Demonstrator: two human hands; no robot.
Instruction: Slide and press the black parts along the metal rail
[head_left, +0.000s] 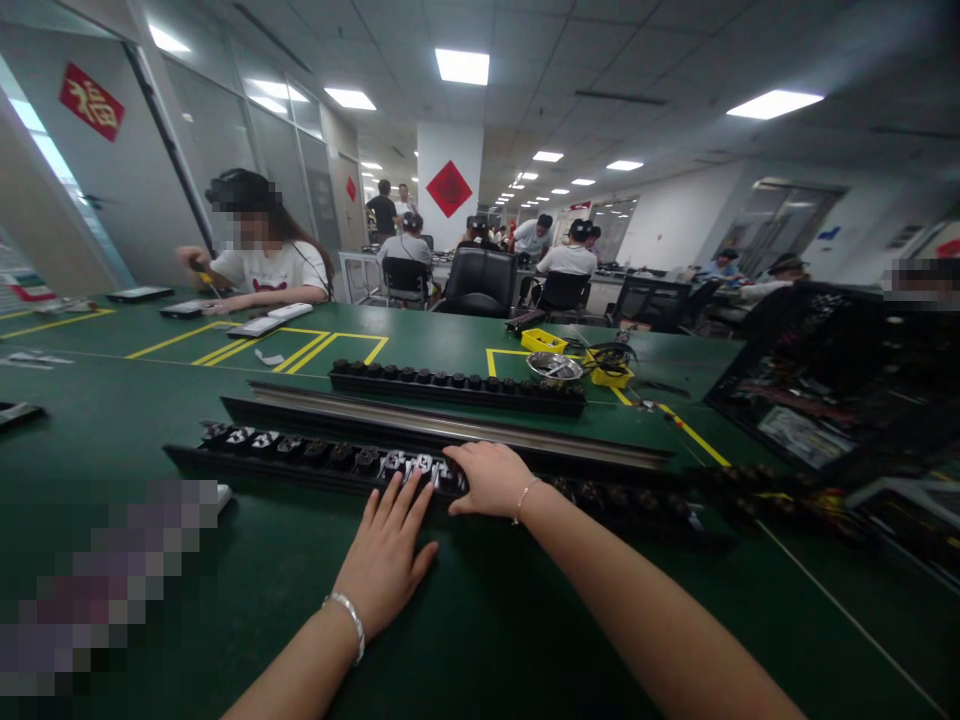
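Observation:
A long black rail (315,455) with a row of black and silver socket-like parts lies across the green table. My left hand (388,555) rests at its near edge, fingers spread, the fingertips touching the silvery parts near the middle. Just to the right, my right hand (491,478) reaches over the same rail, its thumb and fingers bent around the edge; whether it grips a part there is hidden. Behind lies a long black channel (450,425) with a metallic strip. Farther back is another black rail (457,390) filled with round black parts.
A metal bowl (555,367), yellow trays (544,341) and cables stand at the back right. An open black computer case (817,390) is at the right. A person (270,250) works across the table at the left. White devices (262,323) lie near that person.

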